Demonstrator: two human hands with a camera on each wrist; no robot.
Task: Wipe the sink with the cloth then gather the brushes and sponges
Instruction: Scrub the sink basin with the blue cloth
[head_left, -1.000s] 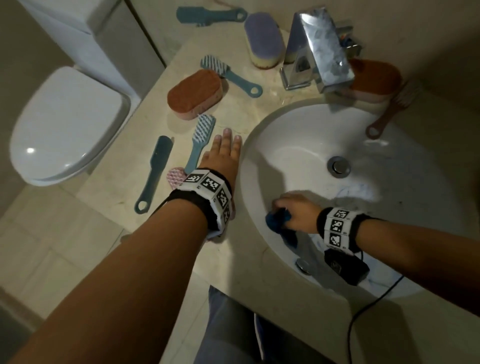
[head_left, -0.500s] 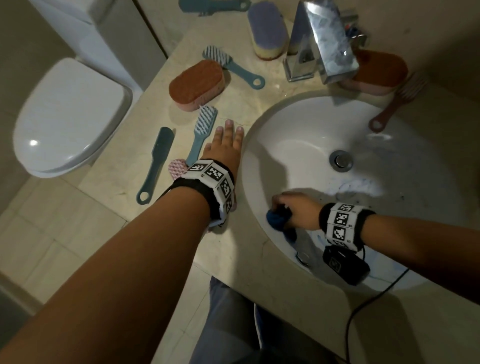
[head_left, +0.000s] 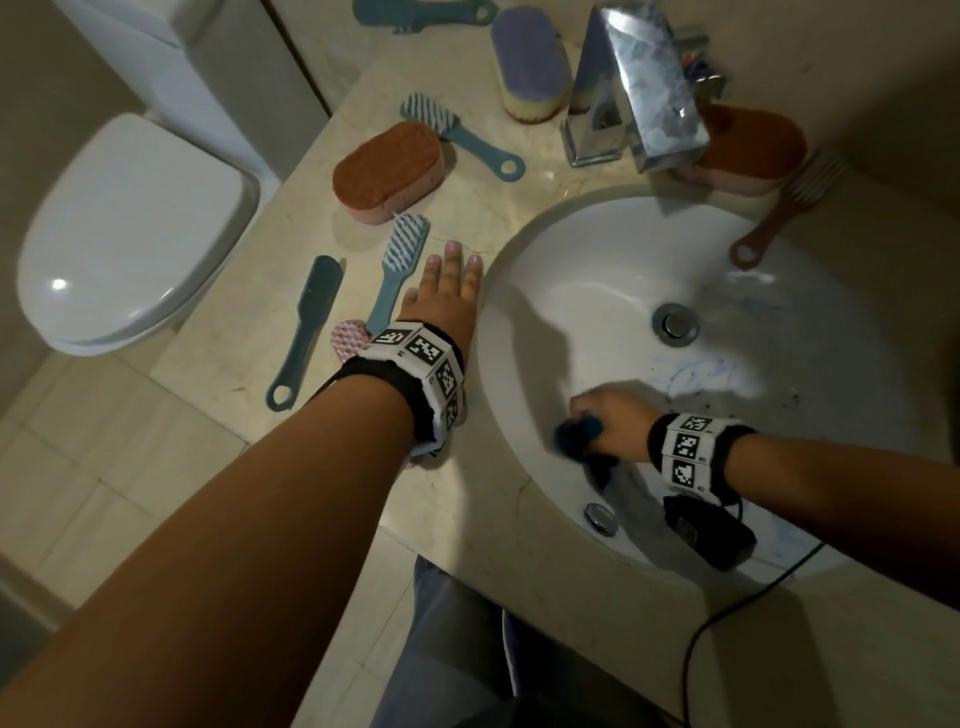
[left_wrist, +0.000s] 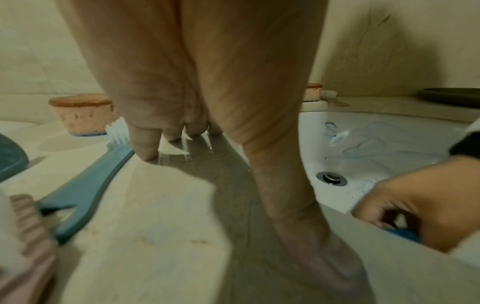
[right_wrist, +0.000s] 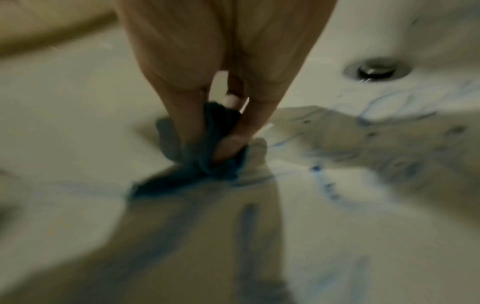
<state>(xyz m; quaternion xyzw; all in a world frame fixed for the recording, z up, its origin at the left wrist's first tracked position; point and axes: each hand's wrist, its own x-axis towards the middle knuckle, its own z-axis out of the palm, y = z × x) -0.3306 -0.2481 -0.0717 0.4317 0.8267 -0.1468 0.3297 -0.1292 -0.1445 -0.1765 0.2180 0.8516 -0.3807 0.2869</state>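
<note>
My right hand (head_left: 605, 421) grips a bunched dark blue cloth (head_left: 576, 435) (right_wrist: 210, 156) against the near left wall of the white sink (head_left: 582, 291). Blue smears (head_left: 701, 371) mark the basin near the drain (head_left: 675, 323). My left hand (head_left: 447, 291) rests flat, fingers straight, on the beige counter (head_left: 467, 208) just left of the sink rim. Teal brushes (head_left: 400, 265) (head_left: 306, 332) (head_left: 457, 135) and an orange sponge (head_left: 387, 171) lie left of it. A purple sponge (head_left: 530, 62), another orange sponge (head_left: 748, 145) and a brown brush (head_left: 784, 213) lie near the tap.
A chrome tap (head_left: 634, 88) stands behind the basin. A white toilet (head_left: 130, 228) sits left of the counter. A pink striped sponge (head_left: 348, 338) lies partly under my left wrist. Another teal brush (head_left: 421, 13) lies at the counter's back. A black cable (head_left: 727, 613) trails over the front edge.
My right hand has shifted the cloth slightly along the sink's near left wall. The left hand has stayed on the counter. The head view has tilted a little.
</note>
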